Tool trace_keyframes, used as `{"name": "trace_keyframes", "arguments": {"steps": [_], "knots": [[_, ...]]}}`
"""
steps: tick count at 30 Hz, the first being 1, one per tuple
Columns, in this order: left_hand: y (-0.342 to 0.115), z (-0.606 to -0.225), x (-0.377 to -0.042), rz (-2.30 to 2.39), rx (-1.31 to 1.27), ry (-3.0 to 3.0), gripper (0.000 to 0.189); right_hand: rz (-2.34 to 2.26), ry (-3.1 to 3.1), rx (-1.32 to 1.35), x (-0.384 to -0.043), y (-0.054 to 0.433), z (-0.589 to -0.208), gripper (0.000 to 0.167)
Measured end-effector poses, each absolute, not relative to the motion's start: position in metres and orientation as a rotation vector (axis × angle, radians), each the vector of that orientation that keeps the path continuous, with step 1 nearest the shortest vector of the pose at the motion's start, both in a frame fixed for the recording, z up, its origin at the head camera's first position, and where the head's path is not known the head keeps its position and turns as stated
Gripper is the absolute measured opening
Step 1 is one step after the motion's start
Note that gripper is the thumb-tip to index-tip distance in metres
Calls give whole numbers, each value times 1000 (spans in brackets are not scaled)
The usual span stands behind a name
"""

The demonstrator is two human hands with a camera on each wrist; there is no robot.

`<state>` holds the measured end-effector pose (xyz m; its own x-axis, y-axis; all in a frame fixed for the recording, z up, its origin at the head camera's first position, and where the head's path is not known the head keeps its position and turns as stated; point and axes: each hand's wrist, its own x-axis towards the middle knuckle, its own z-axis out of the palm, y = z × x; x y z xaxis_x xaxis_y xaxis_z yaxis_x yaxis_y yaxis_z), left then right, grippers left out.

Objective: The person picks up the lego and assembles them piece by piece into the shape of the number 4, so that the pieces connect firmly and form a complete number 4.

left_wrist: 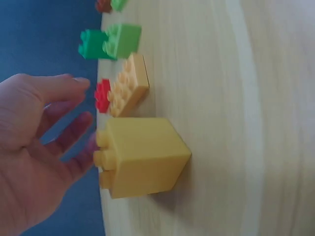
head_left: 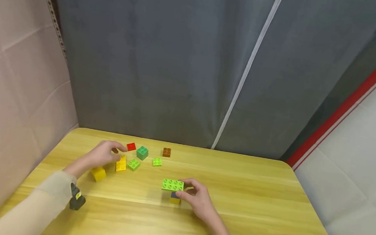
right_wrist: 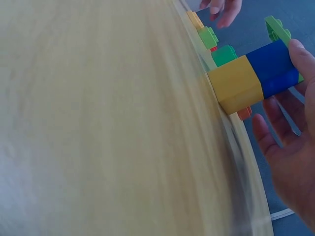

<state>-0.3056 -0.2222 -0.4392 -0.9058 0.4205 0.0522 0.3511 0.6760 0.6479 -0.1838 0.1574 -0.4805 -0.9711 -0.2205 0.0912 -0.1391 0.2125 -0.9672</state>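
Near the middle of the table, a lime green eight-stud brick [head_left: 172,185] lies across the top of a blue brick [right_wrist: 273,66], which sits on a yellow brick [right_wrist: 236,86]. My right hand [head_left: 197,198] pinches the right end of the lime green brick between thumb and fingers, and the left end juts out past the stack. At the left, my left hand [head_left: 105,153] hovers over the bricks with loosely bent fingers and nothing in its grasp. Below it stand a tall yellow block [left_wrist: 142,157] and a flatter yellow eight-stud brick [head_left: 121,164].
Small bricks lie beyond the left hand: a red one [head_left: 131,146], a dark green one [head_left: 142,153], a light green one [head_left: 133,164], a lime one [head_left: 157,162] and a brown one [head_left: 166,152]. A grey curtain [head_left: 166,63] hangs behind the wooden table [head_left: 251,197].
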Motion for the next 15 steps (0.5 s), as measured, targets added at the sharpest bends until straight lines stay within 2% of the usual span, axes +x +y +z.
{"name": "trace_keyframes", "arguments": {"steps": [9, 12, 15], "knots": [[-227, -442, -307, 815, 728, 2625, 62, -1897, 2367, -381, -184, 151, -483, 37], [-228, -441, -305, 778, 725, 2600, 58, -1891, 2369, -378, -182, 149, -482, 37], [-230, -444, -305, 766, 718, 2592, 47, -1885, 2365, -376, -181, 148, -481, 37]]}}
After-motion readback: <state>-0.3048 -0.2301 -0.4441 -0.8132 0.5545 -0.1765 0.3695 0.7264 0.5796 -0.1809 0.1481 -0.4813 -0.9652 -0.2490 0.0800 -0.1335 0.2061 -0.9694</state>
